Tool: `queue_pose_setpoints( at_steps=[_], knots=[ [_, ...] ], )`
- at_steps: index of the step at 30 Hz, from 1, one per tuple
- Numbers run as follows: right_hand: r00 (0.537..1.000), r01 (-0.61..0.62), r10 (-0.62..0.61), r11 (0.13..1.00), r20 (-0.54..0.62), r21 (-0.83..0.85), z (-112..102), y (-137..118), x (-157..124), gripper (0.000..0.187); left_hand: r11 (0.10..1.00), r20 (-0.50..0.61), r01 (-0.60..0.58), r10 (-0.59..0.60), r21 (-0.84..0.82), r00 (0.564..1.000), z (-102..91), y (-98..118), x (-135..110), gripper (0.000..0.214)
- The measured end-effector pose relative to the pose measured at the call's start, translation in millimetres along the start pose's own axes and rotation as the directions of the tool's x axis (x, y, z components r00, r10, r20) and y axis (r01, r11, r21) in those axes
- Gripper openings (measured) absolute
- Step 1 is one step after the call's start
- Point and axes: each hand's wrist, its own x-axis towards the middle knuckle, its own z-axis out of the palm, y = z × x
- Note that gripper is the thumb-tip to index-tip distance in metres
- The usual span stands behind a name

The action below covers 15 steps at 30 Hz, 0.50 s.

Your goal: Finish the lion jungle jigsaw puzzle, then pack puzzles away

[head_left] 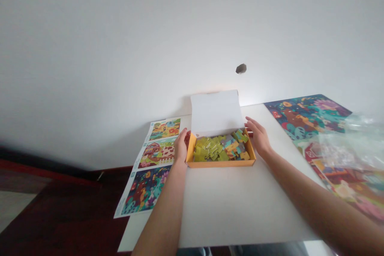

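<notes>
A yellow cardboard box (220, 164) stands on the white table with its white lid (216, 113) raised at the back. Inside lie many loose jigsaw puzzle pieces (211, 148), mostly green on the left and mixed colours on the right. Along the box's left side is my left hand (180, 146), its fingers stretched out and partly hidden. My right hand (258, 136) is beside the right side, fingers apart and curved toward the box's back corner. Whether either palm presses on the box, I cannot tell.
To the left, a printed sheet (144, 168) with three colourful pictures overhangs the table edge. On the right are a dark forest picture (309, 114), a farm picture (345, 192) and crumpled clear plastic (357, 140). Behind the table (222, 208) rises a white wall (120, 48) with a hole.
</notes>
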Motion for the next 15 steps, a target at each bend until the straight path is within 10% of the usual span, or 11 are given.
queue_pose_setpoints(
  at_steps=[4,15],
  knots=[
    [0.966,0.095,-0.115,0.991,0.23,0.097,7,4,-4,0.064,0.997,0.14,-0.062,0.056,0.036,0.989,0.4,-4,3,0.042],
    [0.918,0.26,-0.3,0.949,0.259,0.176,-1,-15,-15,0.035,0.99,0.334,0.008,0.039,-0.14,0.942,-3.5,13,-9,0.049]
  ],
)
